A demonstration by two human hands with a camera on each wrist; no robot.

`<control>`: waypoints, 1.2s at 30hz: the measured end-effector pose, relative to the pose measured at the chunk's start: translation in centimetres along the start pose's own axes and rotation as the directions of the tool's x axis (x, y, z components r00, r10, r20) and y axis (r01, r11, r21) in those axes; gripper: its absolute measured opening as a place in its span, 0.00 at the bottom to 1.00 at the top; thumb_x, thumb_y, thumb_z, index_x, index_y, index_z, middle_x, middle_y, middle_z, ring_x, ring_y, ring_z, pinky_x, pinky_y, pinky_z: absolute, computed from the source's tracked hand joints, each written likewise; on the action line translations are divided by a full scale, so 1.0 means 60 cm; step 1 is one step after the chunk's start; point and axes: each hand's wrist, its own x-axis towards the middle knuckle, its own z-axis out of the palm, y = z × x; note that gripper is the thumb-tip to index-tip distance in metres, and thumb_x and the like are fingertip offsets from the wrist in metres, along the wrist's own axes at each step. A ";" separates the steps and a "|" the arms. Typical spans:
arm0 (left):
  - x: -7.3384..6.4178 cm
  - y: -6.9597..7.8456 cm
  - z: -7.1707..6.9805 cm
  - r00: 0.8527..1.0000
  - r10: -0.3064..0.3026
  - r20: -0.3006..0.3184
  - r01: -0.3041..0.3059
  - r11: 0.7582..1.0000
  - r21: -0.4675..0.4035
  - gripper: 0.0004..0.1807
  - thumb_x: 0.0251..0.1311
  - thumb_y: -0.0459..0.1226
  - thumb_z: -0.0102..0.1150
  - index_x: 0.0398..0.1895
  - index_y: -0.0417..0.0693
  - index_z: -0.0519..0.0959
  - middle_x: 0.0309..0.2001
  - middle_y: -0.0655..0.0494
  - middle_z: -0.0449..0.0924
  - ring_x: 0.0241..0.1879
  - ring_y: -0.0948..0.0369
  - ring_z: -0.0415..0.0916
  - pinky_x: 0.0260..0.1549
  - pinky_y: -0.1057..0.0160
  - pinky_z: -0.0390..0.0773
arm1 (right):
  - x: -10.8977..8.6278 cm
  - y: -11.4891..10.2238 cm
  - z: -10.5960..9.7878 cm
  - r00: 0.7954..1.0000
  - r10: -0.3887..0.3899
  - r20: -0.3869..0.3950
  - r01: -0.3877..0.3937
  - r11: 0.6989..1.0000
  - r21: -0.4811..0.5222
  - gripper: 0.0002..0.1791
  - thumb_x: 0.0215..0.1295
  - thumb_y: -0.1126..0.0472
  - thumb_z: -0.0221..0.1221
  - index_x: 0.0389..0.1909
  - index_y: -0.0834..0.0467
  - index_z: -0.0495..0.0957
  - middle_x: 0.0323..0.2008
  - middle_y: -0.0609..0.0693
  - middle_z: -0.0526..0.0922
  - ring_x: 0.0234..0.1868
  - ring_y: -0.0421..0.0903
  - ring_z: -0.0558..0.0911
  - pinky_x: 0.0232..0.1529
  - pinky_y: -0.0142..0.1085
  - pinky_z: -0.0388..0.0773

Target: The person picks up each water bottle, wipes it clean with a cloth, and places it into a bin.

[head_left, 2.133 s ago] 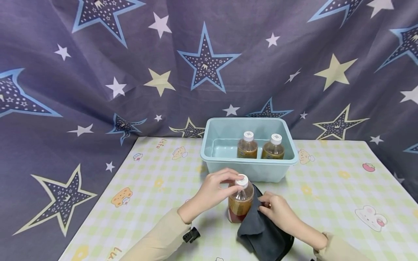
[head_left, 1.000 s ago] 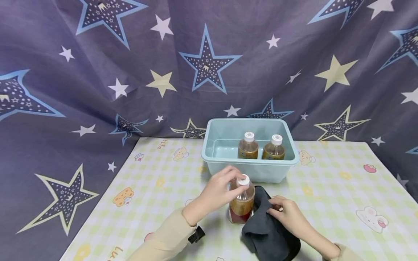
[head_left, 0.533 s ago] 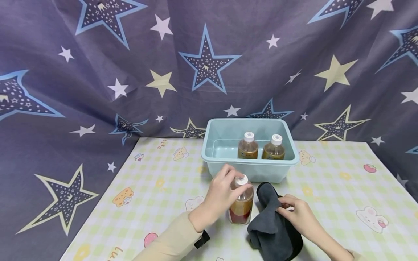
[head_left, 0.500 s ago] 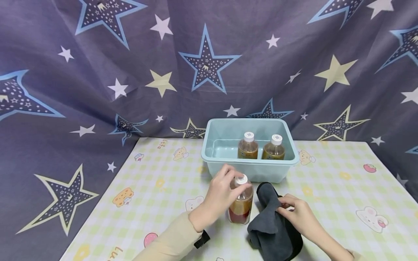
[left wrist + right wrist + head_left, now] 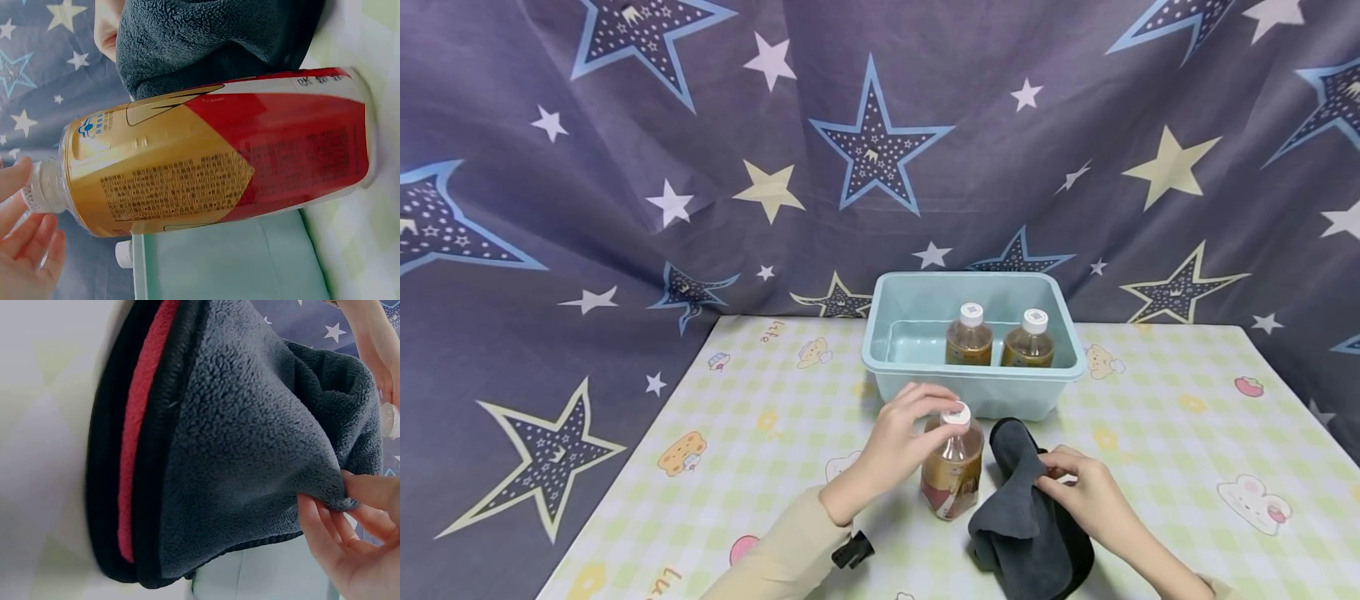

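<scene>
A capped drink bottle (image 5: pixel 953 482) with a gold and red label stands upright on the table. My left hand (image 5: pixel 897 440) pinches its white cap (image 5: pixel 956 413) between thumb and fingers. Right of the bottle, with a small gap, a dark grey fleecy cloth (image 5: pixel 1024 523) hangs bunched in folds, its lower part on the table. My right hand (image 5: pixel 1086 493) pinches the upper part of this cloth. In the right wrist view, the cloth (image 5: pixel 244 431) has black edging, and a red strip (image 5: pixel 134 444) shows between its layers.
A light blue plastic bin (image 5: pixel 973 392) stands behind the bottle near the back curtain. Two similar bottles, a left one (image 5: pixel 968 343) and a right one (image 5: pixel 1028 346), stand upright inside it. A checked tablecloth (image 5: pixel 1157 467) covers the table.
The cloth and my right hand have moved right, away from the bottle. The bottle has turned, showing another side of its label, while my left hand stays at the cap.
</scene>
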 end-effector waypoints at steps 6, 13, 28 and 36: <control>-0.001 -0.003 0.000 0.999 0.037 0.031 -0.036 0.998 -0.047 0.10 0.47 0.34 0.63 0.35 0.43 0.81 0.42 0.55 0.79 0.42 0.64 0.71 0.44 0.71 0.72 | 0.000 0.000 0.000 1.000 -0.002 -0.002 0.002 1.000 0.003 0.09 0.46 0.75 0.62 0.30 0.63 0.81 0.27 0.45 0.78 0.26 0.33 0.75 0.25 0.27 0.77; -0.001 -0.006 0.001 0.996 0.074 0.049 -0.071 0.996 -0.063 0.11 0.50 0.33 0.61 0.38 0.42 0.80 0.44 0.53 0.79 0.45 0.63 0.71 0.47 0.70 0.72 | 0.000 -0.001 -0.001 0.999 0.029 0.020 -0.029 1.000 0.008 0.09 0.47 0.75 0.61 0.31 0.63 0.81 0.27 0.45 0.78 0.27 0.35 0.76 0.26 0.27 0.77; -0.010 -0.005 0.005 0.999 -0.020 0.028 0.022 0.996 -0.083 0.12 0.50 0.34 0.62 0.40 0.43 0.79 0.45 0.52 0.76 0.47 0.62 0.72 0.49 0.68 0.72 | 0.011 -0.010 -0.009 0.997 -0.077 0.028 0.076 0.997 0.028 0.10 0.46 0.76 0.61 0.30 0.63 0.81 0.27 0.45 0.78 0.27 0.33 0.76 0.25 0.29 0.77; -0.011 -0.009 0.008 0.999 -0.040 -0.001 0.040 0.994 -0.101 0.12 0.48 0.35 0.63 0.38 0.43 0.80 0.39 0.55 0.78 0.39 0.64 0.75 0.39 0.70 0.76 | 0.028 -0.032 -0.023 0.989 -0.141 0.033 0.140 0.990 0.025 0.10 0.46 0.78 0.59 0.32 0.66 0.80 0.29 0.50 0.79 0.28 0.36 0.77 0.25 0.30 0.78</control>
